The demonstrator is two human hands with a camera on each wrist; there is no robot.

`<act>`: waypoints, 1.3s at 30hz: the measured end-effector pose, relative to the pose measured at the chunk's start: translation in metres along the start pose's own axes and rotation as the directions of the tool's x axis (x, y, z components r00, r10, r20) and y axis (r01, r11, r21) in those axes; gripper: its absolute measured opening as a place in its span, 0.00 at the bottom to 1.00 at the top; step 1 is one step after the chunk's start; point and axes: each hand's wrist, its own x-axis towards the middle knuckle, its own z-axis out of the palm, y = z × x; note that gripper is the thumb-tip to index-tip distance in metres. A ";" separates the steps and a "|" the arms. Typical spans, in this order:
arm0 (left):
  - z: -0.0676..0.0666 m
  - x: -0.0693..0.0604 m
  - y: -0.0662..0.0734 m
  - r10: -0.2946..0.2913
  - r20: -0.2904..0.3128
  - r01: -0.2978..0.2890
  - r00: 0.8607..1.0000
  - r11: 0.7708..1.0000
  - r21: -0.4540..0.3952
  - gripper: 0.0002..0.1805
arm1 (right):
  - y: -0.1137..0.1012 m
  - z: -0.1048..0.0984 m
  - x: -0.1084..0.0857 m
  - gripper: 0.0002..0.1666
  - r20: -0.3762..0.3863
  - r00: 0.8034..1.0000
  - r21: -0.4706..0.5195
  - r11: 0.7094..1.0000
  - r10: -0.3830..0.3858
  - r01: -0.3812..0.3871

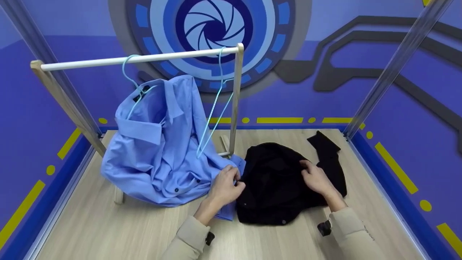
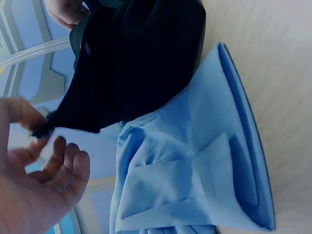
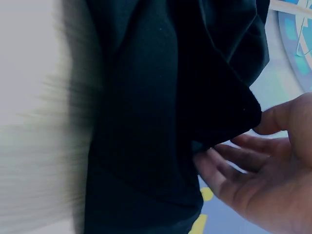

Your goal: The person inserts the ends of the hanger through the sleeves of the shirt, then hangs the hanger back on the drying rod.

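Note:
A black garment with buttons, apparently a shirt point(image 1: 272, 184), lies bunched on the table in the head view. My left hand point(image 1: 225, 186) pinches its left edge between thumb and forefinger; the left wrist view shows the cloth point(image 2: 141, 63) drawn to a point there, the other fingers loosely curled. At the garment's right side, my right hand point(image 1: 317, 178) pinches a fold between thumb and fingers, seen also in the right wrist view point(image 3: 273, 165). Left of it, a blue shirt point(image 1: 144, 162) hangs on a light-blue hanger point(image 1: 130, 76), its lower part resting on the table.
A clothes rack point(image 1: 90, 63) with a white bar and wooden legs stands at the left. A bare light-blue hanger point(image 1: 215, 104) hangs near its right end. A blue cuff point(image 2: 219, 185) lies beside the black cloth. Printed panels point(image 1: 332, 104) enclose the wooden table point(image 1: 144, 231).

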 end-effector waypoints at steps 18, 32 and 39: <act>-0.005 -0.008 -0.007 0.234 0.507 -0.184 0.830 0.972 -0.148 0.08 | 0.019 0.000 0.002 0.28 0.069 0.997 0.139 0.990 -0.017 0.007; 0.021 0.005 -0.011 0.169 0.223 -0.130 0.960 0.975 -0.178 0.26 | 0.020 0.002 -0.001 0.17 0.059 0.996 0.120 0.991 -0.064 0.057; 0.023 0.011 -0.009 0.042 0.269 -0.023 0.962 0.997 -0.074 0.32 | 0.016 0.003 -0.002 0.15 0.052 0.996 0.108 0.992 -0.074 0.068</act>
